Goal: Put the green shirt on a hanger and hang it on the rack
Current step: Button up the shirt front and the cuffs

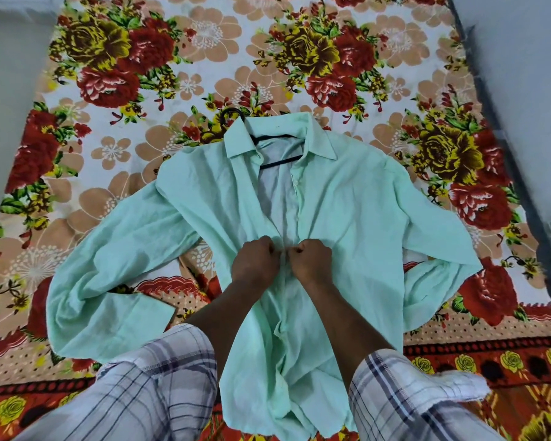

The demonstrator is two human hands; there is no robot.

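Note:
The pale green shirt (pixel 347 198) lies face up on the flowered bedspread (pixel 204 52), sleeves spread to both sides, collar at the far end. A dark hanger (pixel 279 135) sits inside the shirt; its bars show in the open neck and its hook (pixel 233 111) pokes out above the collar. My left hand (pixel 255 261) and my right hand (pixel 312 261) meet at the middle of the front opening. Each pinches one edge of the placket, fingers curled. The upper front is open and the lower front hangs over the bed's near edge.
The bed fills most of the view. A pale wall (pixel 522 74) and a dark bed edge (pixel 503 154) run along the right. Grey floor (pixel 7 90) lies at the left. My checked sleeves (pixel 147 389) are at the bottom. No rack is in view.

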